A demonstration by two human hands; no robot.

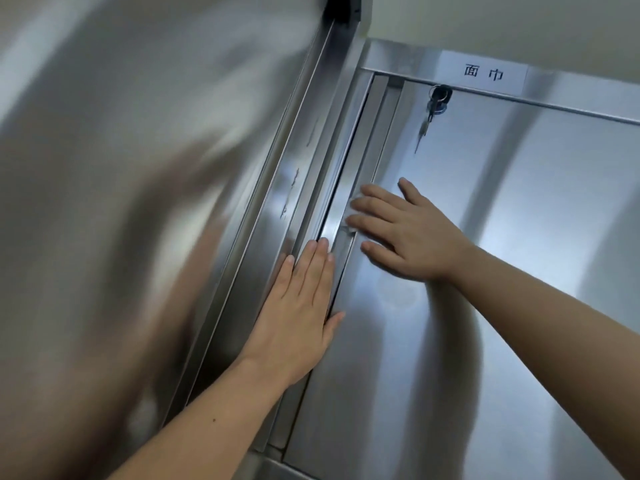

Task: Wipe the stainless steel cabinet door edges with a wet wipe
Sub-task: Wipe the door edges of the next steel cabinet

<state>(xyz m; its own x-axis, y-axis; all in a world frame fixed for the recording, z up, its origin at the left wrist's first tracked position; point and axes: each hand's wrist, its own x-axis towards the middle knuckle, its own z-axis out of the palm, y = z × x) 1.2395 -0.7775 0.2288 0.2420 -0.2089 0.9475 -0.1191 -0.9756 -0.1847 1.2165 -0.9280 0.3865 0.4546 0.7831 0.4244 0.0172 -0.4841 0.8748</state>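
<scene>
**A:** How are the hands lying?

**B:** The right hand (412, 233) is flat and open, fingers spread and straight. Under its fingertips shows a thin, pale scrap that I take to be the wet wipe (349, 212); it is pressed down, not pinched. The left hand (298, 306) lies just below and to the left of it, also flat, fingers straight and together, holding nothing.

**A:** And the edge to be cleaned?

**B:** Right at the right fingertips: the door edge (377, 133) runs up and away from them and down past the left hand's thumb. The cabinet door (519, 237) spreads out under the right palm and beyond the wrist. Above the right hand, keys (437, 98) hang from the lock, with a label (481, 72) higher up. Beyond the left hand's little finger is a second, open door (121, 168), blurred.

**A:** How would you wipe it well?

**B:** I'd brace the frame with the left hand and fold the wipe over the lip so the fingertips ride the corner itself. Then draw one long stroke along the edge with even pressure, watching the fingers near the gap.
</scene>
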